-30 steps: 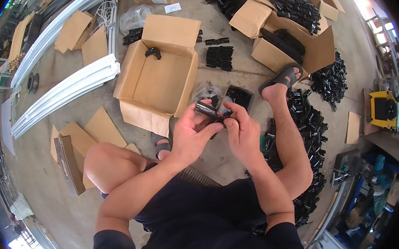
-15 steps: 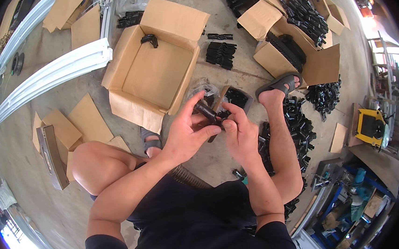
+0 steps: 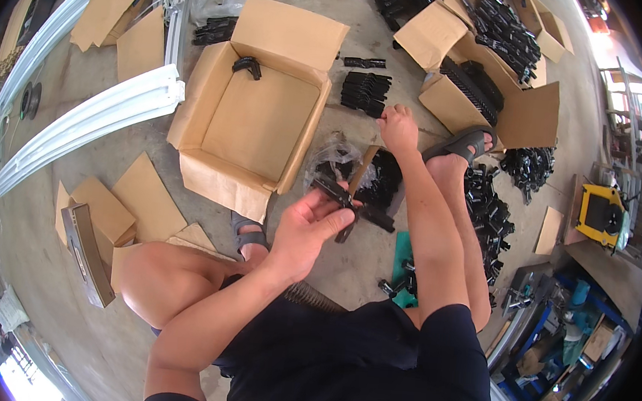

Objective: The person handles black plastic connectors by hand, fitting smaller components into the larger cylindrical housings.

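Note:
My left hand [image 3: 307,233] is closed round a black part with several arms [image 3: 372,217], held up between thumb and fingers beside the large open cardboard box [image 3: 295,149]. Reaching forward, my right hand [image 3: 399,127] is at the near right end of a neat row of flat black pieces [image 3: 365,89]. Its fingers are curled together, and what they grip, if anything, is hidden. A single black piece [image 3: 364,62] lies just beyond that row. Inside the large box, a few curved black parts [image 3: 247,67] rest in the far left corner.
A small open carton of black bits [image 3: 382,177] and a clear plastic bag [image 3: 332,156] lie below my hands. Heaps of black parts [image 3: 486,213] spread by my right foot. Another open box [image 3: 527,115] holds black parts. White rails [image 3: 93,130] stretch along the left.
My right hand has left the black part and moved forward to the row of flat pieces. My left hand keeps the part, now slightly lower. The view has shifted a little.

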A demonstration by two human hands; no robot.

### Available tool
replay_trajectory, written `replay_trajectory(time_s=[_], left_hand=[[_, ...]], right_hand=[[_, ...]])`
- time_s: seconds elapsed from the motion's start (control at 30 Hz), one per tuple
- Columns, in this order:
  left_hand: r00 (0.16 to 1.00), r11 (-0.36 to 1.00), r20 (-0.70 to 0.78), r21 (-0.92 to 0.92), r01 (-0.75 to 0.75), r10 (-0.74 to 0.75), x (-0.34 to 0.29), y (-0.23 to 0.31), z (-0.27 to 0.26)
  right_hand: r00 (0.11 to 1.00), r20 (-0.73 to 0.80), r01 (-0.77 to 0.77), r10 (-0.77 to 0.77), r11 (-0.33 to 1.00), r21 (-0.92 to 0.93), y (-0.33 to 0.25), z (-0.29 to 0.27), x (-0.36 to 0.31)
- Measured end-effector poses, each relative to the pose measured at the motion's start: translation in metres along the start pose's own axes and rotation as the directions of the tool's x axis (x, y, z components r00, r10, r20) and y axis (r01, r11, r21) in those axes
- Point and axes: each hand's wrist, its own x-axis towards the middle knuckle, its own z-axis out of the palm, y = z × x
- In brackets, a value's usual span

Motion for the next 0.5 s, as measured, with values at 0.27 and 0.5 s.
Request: replay_trajectory(time_s=[0.27, 0.5], left_hand=[[0.992, 0.992, -0.033, 0.040, 0.120, -0.119, -0.003, 0.007, 0.000], [0.998, 0.997, -0.020, 0.041, 0.067, -0.066, 0.004, 0.006, -0.004]], right_hand=[[0.996, 0.086, 0.049, -0.033, 0.979, -0.198, 0.022, 0.067, 0.031], [0.974, 0.203, 0.160, -0.103, 0.945, -0.286, 0.030, 0.058, 0.019]])
